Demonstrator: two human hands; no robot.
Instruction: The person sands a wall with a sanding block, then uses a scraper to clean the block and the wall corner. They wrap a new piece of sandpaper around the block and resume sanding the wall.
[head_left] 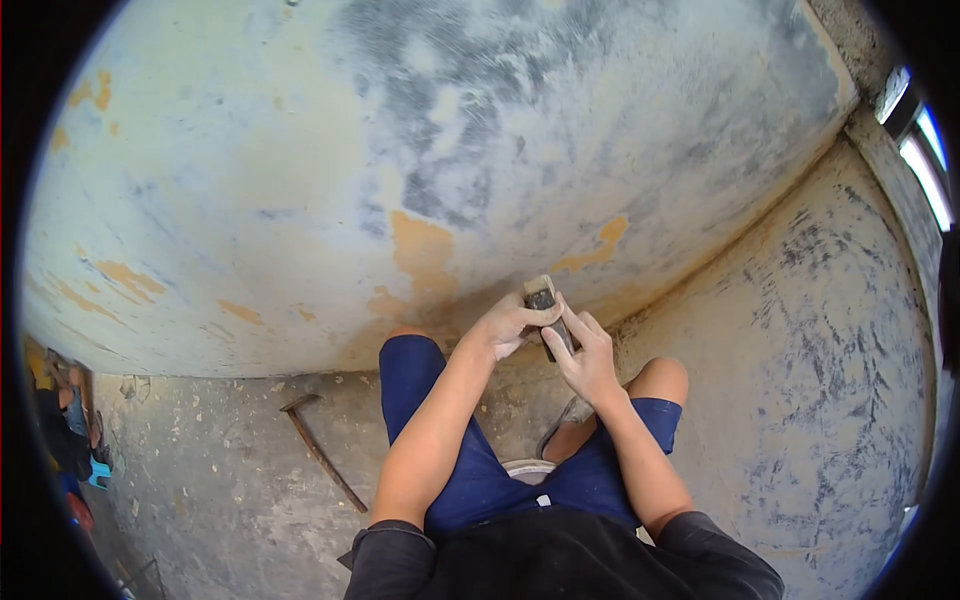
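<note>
A small dark block with a pale, dusty end, which looks like a sanding block (pixel 541 292), is held in front of my knees. My left hand (pixel 507 324) grips it from the left, with the thumb lying across it. From the right, my right hand (pixel 586 360) has its thumb and fingers closed on the same block. Part of the block's lower half is covered by my fingers. Just beyond both hands rises a large curved surface (pixel 270 190), whitish with grey scuffed areas and orange-yellow patches.
A hammer (pixel 322 455) lies on the worn concrete floor (pixel 220 450) to my left. Another scuffed grey curved surface (pixel 820 350) stands on the right. At the far left is another person (pixel 70 425), close to a small blue stool (pixel 99 473). A pale seat (pixel 528 468) shows between my thighs.
</note>
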